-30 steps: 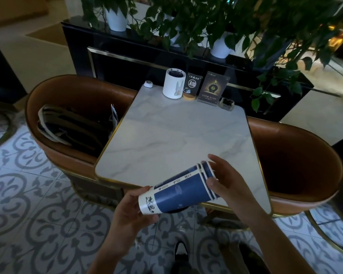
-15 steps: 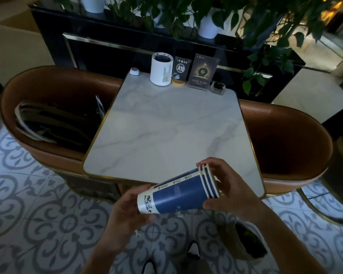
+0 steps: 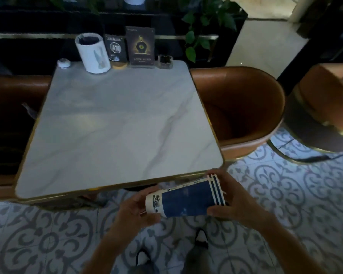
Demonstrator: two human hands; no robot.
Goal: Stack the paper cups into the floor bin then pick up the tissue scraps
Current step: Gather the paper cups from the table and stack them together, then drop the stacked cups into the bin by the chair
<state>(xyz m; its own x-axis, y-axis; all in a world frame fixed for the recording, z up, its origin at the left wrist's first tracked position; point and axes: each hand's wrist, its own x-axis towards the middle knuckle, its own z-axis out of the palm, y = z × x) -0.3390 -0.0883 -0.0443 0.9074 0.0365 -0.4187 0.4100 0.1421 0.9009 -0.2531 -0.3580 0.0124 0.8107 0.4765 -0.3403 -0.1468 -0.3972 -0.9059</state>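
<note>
A nested stack of blue-and-white paper cups [image 3: 186, 198] lies on its side in both my hands, just off the near edge of the marble table [image 3: 115, 123] and above the floor. My left hand [image 3: 135, 212] grips the white base end. My right hand [image 3: 236, 202] wraps the rim end, where three rims show. No floor bin and no tissue scraps show in this blurred view.
At the table's far edge stand a white cylindrical holder [image 3: 93, 53], a small white puck [image 3: 63, 63], two dark sign cards [image 3: 140, 47] and a small ashtray [image 3: 165, 61]. Brown leather chairs [image 3: 244, 107] flank the table. A patterned tile floor [image 3: 285, 184] lies below, with my shoes [image 3: 201, 237] on it.
The view has swung right and tilted down. The cup stack has come off the table edge, toward me and to the right, still held at both ends.
</note>
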